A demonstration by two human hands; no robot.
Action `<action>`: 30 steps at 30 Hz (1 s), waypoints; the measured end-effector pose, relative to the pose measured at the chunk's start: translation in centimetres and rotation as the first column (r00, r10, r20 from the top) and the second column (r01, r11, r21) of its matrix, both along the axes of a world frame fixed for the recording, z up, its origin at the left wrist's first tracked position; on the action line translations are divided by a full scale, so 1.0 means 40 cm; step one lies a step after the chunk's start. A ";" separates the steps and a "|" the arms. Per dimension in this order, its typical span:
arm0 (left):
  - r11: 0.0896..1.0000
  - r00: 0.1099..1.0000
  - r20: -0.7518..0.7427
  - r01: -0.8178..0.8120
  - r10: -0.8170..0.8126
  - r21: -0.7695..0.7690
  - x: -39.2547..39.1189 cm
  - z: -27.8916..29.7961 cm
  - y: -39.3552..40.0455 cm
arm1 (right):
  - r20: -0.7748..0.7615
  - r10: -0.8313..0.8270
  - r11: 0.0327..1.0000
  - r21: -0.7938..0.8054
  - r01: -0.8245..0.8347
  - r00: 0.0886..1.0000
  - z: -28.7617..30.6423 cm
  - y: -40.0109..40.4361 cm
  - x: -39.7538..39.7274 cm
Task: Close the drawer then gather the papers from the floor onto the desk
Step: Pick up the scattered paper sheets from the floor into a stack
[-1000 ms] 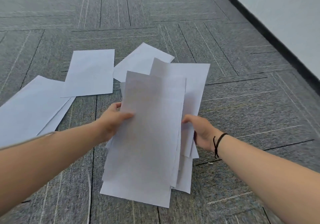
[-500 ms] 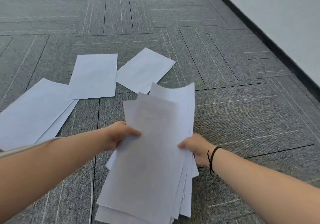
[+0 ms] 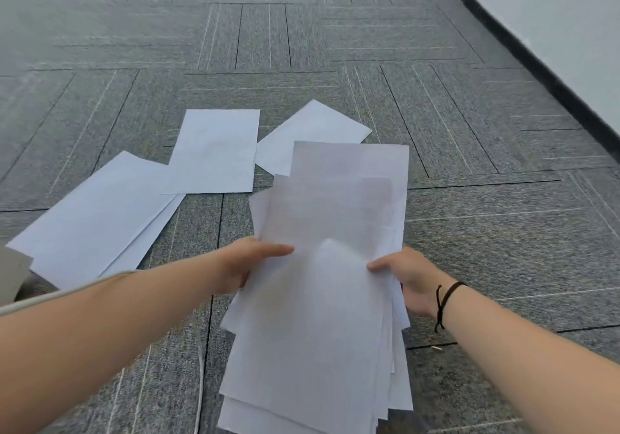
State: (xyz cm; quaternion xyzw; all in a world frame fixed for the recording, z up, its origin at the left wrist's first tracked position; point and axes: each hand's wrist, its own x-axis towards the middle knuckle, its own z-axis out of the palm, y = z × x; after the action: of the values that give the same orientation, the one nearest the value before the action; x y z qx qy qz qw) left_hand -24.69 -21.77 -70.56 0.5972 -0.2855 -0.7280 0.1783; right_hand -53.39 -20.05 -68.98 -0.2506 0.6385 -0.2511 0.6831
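Note:
I hold a loose stack of white papers (image 3: 322, 299) above the grey carpet with both hands. My left hand (image 3: 245, 262) grips its left edge, thumb on top. My right hand (image 3: 406, 275), with a dark cord around the wrist, grips the right edge. More white sheets lie flat on the floor: one sheet (image 3: 218, 151) in the middle, another (image 3: 312, 131) to its right and partly behind the stack, and two overlapping sheets (image 3: 97, 218) at the left. Neither drawer nor desk is in view.
Grey patterned carpet tiles (image 3: 486, 215) cover the floor. A white wall (image 3: 553, 14) with a black skirting board (image 3: 536, 64) runs along the right. A pale cable (image 3: 200, 383) lies on the carpet below my left arm. A grey object's corner (image 3: 10, 272) shows at the left edge.
The stack dropped lower and was squared between my hands, then came up again; its top sheets now cover part of the right-hand sheet on the floor. The floor sheets have not moved.

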 end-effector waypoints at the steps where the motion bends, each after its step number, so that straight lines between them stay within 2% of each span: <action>1: 1.000 0.999 -0.038 -0.005 0.006 0.015 0.009 0.013 -0.011 | 0.006 -0.009 1.000 -0.010 0.009 1.000 0.008 -0.019 0.013; 5: 0.997 0.995 -0.075 -0.061 0.063 0.037 0.064 0.047 -0.061 | 0.021 0.031 0.999 -0.037 -0.030 0.999 0.055 -0.083 0.075; 9: 0.985 0.981 -0.090 -0.174 0.172 -0.013 0.124 0.071 -0.098 | 0.055 0.114 0.993 -0.044 -0.112 0.992 0.092 -0.146 0.130; 12: 0.956 0.949 -0.134 -0.291 0.284 -0.037 0.168 0.094 -0.121 | -0.042 0.177 0.982 -0.054 -0.179 0.983 0.111 -0.199 0.180; 16: 0.901 0.883 -0.208 -0.433 0.421 -0.012 0.239 0.151 -0.150 | -0.211 0.284 0.954 -0.036 -0.298 0.935 0.238 -0.267 0.290; 24: 0.802 0.765 -0.265 -0.594 0.586 0.061 0.417 0.287 -0.133 | -0.299 0.414 0.884 -0.090 -0.458 0.860 0.466 -0.393 0.485; 27: 0.750 0.712 -0.263 -0.658 0.651 0.073 0.470 0.273 -0.123 | -0.326 0.479 0.831 -0.132 -0.541 0.815 0.450 -0.453 0.542; 30: 0.702 0.679 -0.211 -0.710 0.703 0.058 0.506 0.218 -0.135 | -0.358 0.502 0.800 -0.154 -0.580 0.787 0.334 -0.504 0.595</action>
State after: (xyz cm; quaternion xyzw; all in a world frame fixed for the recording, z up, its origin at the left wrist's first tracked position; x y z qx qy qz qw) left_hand -4.44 -27.18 -61.84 0.5754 -0.0224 -0.6592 0.4837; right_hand -29.61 -40.21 -55.60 -0.5450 0.5966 -0.0821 0.5833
